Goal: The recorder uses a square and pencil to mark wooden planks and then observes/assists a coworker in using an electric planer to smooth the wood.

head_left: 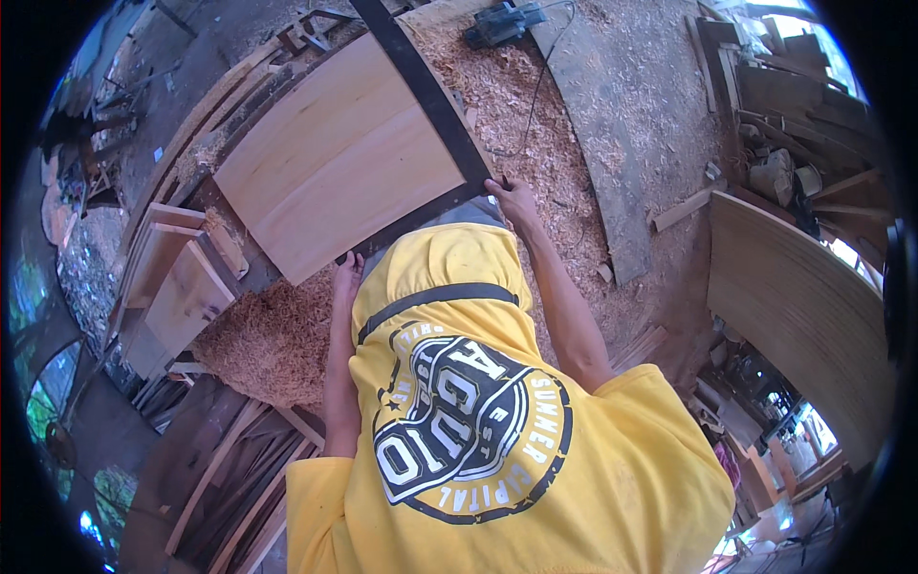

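A workshop floor is being covered by sawdust and offcuts. A pale wooden panel is lying flat, edged by a dark steel square, gripped at its corner by the right hand. The left hand is resting open against the panel's near edge. A power planer is sitting beyond; stacked boards are crowding the left.

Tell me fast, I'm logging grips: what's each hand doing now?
Left hand: fingers on the near edge of the wooden panel; grip unclear.
Right hand: fingers at the black framing square corner; grip unclear.
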{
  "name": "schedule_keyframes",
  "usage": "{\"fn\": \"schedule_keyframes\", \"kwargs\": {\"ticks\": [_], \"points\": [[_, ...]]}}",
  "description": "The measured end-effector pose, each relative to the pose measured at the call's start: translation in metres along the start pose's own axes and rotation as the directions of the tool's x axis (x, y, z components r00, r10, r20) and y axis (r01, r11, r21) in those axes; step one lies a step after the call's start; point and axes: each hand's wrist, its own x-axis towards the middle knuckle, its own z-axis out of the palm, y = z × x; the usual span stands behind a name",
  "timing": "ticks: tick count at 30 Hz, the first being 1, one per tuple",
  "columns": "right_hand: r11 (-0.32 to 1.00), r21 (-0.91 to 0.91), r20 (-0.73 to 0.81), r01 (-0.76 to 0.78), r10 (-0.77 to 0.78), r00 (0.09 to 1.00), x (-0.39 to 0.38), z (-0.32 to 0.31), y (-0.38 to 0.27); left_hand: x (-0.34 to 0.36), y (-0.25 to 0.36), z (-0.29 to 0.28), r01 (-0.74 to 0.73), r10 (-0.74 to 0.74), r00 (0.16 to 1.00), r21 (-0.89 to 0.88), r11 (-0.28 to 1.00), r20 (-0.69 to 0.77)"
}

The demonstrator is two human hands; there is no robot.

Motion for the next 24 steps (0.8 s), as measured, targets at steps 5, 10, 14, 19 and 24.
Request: {"fn": "schedule_keyframes", "kwargs": {"ticks": [5,10,14,19,24], "points": [[0.996,-0.072,0.041,0.049,-0.046,0.998,0.013,0.000,0.015,0.006,0.001,-0.011,0.059,-0.055,0.997,-0.069,0.996,0.053],[0.993,-0.026,-0.014,0.118,-0.119,0.993,0.022,0.002,0.032,0.000,0.005,-0.001,0.081,-0.081,0.997,0.008,0.997,0.000],[0.997,-0.064,0.026,0.042,-0.040,0.999,0.016,0.002,0.019,0.002,0.012,-0.011,0.151,-0.152,0.985,-0.023,0.988,-0.081],[0.987,-0.134,-0.035,0.086,-0.091,0.995,0.016,-0.001,0.023,-0.014,0.016,0.015,0.080,-0.081,0.996,-0.012,0.997,-0.039],[0.986,-0.156,0.005,0.061,-0.061,0.998,0.007,0.001,0.007,-0.018,0.018,0.010,0.040,-0.045,0.998,-0.080,0.996,-0.053]]}}
